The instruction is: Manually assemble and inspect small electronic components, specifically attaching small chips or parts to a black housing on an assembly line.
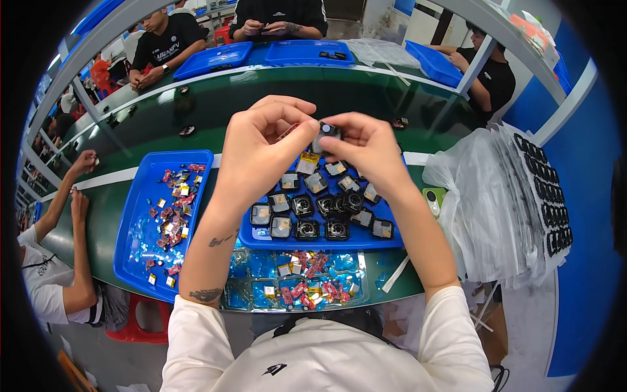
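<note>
Both my hands are raised and close together above a blue tray (261, 243) of small black square watch cases. My left hand (264, 134) pinches a small red circuit board (287, 132), mostly covered by the fingers. In my right hand (366, 144) is a black watch case (328, 130), gripped between thumb and fingers and meeting the left fingertips. Just below them shows a silver battery with a yellow end (307, 163); whether it hangs from the board or lies in the tray, I cannot tell. Several watch cases (307, 228) lie in the tray, some with grey backs up.
A clear plastic tray (362, 281) nearest me and a blue tray (124, 251) at left hold red boards with batteries. Plastic sheets (483, 202) are stacked at right by a green-and-white device (434, 201). Beyond runs a green belt (248, 98); co-workers sit around it.
</note>
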The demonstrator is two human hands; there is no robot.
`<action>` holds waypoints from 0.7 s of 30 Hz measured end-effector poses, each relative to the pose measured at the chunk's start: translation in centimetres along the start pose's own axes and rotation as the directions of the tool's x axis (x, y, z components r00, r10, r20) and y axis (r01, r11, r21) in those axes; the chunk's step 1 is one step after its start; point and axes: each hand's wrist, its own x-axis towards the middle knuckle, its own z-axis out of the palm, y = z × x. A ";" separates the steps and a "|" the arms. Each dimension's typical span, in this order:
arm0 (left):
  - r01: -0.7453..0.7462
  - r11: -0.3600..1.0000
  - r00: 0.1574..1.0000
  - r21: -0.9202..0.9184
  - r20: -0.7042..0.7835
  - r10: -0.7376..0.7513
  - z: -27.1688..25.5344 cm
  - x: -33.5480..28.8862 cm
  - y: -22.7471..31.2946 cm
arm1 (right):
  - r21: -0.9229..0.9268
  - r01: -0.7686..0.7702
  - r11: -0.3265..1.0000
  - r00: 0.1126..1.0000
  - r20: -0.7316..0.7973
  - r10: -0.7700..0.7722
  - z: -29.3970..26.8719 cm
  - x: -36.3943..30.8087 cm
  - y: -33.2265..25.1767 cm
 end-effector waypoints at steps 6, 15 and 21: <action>-0.029 0.985 0.995 0.167 -0.094 0.045 1.1 -0.5 -0.2 | 0.014 0.121 0.993 0.991 -0.068 -0.119 1.0 -1.1 -2.1; -0.083 0.952 0.986 0.296 -0.113 0.121 1.9 -0.9 0.3 | -0.067 0.218 0.974 0.975 -0.032 -0.221 1.4 -1.5 -1.6; -0.081 0.948 0.984 0.308 -0.129 0.126 2.0 -0.9 0.4 | -0.057 0.203 0.978 0.978 -0.044 -0.206 1.6 -1.9 -2.2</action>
